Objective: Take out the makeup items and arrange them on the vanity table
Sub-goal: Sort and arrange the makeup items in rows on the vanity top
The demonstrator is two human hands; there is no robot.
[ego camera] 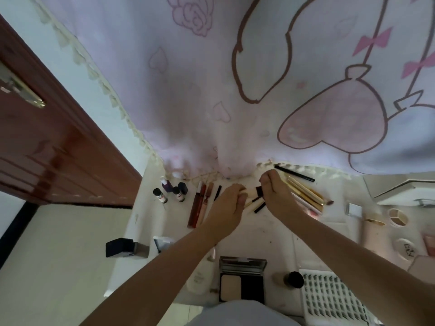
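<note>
Both my hands meet at the back of the white vanity table (277,231). My left hand (229,203) pinches the handle of a small brush with a pale head (250,192). My right hand (274,191) is closed over the top of a short black-headed brush (259,190); a black handle (259,207) pokes out below it. Left of my hands lie lip gloss tubes (199,205) in a row and small bottles (173,192). To the right lies a bundle of gold pencils (306,192) and a black pencil (294,173).
An open powder compact (242,278), a white bottle (200,276), a dark-capped bottle (293,280) and a lash tray (334,300) sit near me. A black box (122,248) is at the left edge. Palettes (397,216) lie right. A printed curtain (235,90) hangs behind; a wooden door (47,149) stands left.
</note>
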